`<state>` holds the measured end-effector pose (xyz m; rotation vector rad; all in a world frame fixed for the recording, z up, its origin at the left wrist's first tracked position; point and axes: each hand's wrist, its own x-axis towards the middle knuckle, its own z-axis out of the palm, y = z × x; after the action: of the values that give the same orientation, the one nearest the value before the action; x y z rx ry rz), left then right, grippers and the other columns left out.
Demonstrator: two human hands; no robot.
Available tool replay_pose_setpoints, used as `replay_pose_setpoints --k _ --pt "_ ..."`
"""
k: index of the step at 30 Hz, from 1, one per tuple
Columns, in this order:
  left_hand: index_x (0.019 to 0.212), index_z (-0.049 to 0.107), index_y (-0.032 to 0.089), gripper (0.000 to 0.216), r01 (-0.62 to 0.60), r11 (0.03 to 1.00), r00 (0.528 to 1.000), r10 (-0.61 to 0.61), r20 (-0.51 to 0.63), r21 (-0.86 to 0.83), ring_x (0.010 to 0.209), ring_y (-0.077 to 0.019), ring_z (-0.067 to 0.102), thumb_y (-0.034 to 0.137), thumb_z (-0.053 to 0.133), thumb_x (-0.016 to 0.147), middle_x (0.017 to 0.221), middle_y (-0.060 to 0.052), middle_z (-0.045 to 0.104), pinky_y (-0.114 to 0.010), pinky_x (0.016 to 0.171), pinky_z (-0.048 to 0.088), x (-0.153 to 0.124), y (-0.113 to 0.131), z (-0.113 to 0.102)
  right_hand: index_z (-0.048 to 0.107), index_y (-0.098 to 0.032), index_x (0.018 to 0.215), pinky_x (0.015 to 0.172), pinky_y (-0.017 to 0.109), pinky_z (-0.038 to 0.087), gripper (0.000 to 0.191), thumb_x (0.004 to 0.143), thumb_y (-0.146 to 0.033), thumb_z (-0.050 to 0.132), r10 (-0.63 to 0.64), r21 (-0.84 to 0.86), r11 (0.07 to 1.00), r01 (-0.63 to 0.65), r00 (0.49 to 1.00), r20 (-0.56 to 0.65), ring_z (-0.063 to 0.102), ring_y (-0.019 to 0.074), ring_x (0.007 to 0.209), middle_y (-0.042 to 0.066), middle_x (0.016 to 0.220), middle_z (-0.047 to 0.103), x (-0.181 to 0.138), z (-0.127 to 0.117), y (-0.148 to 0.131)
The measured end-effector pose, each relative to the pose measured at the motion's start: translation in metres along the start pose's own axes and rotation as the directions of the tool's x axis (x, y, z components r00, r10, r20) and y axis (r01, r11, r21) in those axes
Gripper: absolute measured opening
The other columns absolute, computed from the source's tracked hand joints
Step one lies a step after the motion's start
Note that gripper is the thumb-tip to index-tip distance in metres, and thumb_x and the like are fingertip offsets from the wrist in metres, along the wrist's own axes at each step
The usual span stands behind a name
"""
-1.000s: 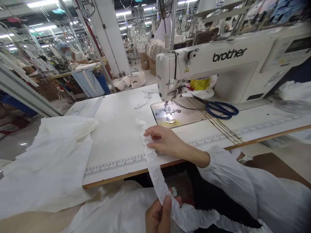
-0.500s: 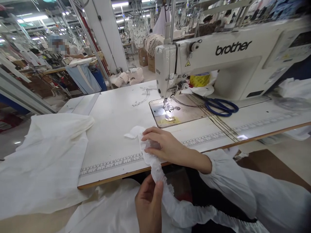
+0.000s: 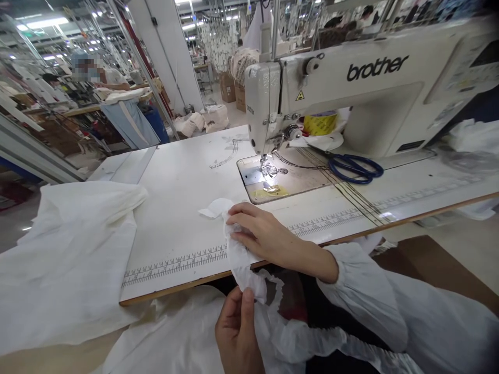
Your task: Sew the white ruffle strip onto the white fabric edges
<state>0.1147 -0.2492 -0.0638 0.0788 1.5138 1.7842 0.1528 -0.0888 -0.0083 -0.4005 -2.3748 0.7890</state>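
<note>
A narrow gathered white fabric strip [image 3: 237, 259] runs from the table edge down into my lap. My right hand [image 3: 259, 234] lies on the table with its fingers closed on the strip's upper end, whose flat tip [image 3: 212, 208] sticks out to the left. My left hand [image 3: 236, 330] is below the table edge and pinches the strip between thumb and fingers. The slack between both hands hangs in a loose ruffled loop. The sewing machine's needle and presser foot [image 3: 266, 169] stand just beyond my right hand.
A white Brother sewing machine [image 3: 351, 83] fills the right back of the table [image 3: 183, 182]. Blue scissors [image 3: 353, 167] lie on its bed, a yellow tape roll [image 3: 319, 123] behind. White cloth [image 3: 74, 249] drapes over the left edge. Another person works at the far left.
My left hand has risen toward the table edge, so the strip has gone from taut to slack and bunched. The strip's tip now lies flat left of my right hand.
</note>
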Motion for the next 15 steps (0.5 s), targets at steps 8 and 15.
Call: replay_pose_setpoints --k 8,15 --pt "0.089 0.075 0.017 0.038 -0.054 0.998 0.998 0.054 0.008 -0.031 0.076 -0.0172 0.068 0.044 0.082 0.063 0.082 -0.005 0.076 -0.021 0.069 0.053 -0.002 0.003 0.002 0.060 -0.013 0.096 0.089 0.038 0.050 0.011 0.091 -0.005 0.054 0.008 -0.015 1.000 -0.008 1.000 0.014 0.057 0.0226 0.104 0.014 0.117 0.054 0.001 0.000 -0.003" --pt "0.096 0.069 0.020 0.038 -0.101 0.994 0.989 0.104 0.110 -0.035 0.087 -0.0202 0.068 0.045 0.077 0.069 0.091 -0.006 0.074 -0.025 0.075 0.055 0.010 0.033 -0.001 0.063 -0.010 0.094 0.092 0.036 0.049 0.015 0.087 0.001 0.056 -0.055 -0.038 0.998 0.056 0.998 0.022 0.058 0.0231 0.105 0.015 0.117 0.055 0.030 -0.007 -0.018"
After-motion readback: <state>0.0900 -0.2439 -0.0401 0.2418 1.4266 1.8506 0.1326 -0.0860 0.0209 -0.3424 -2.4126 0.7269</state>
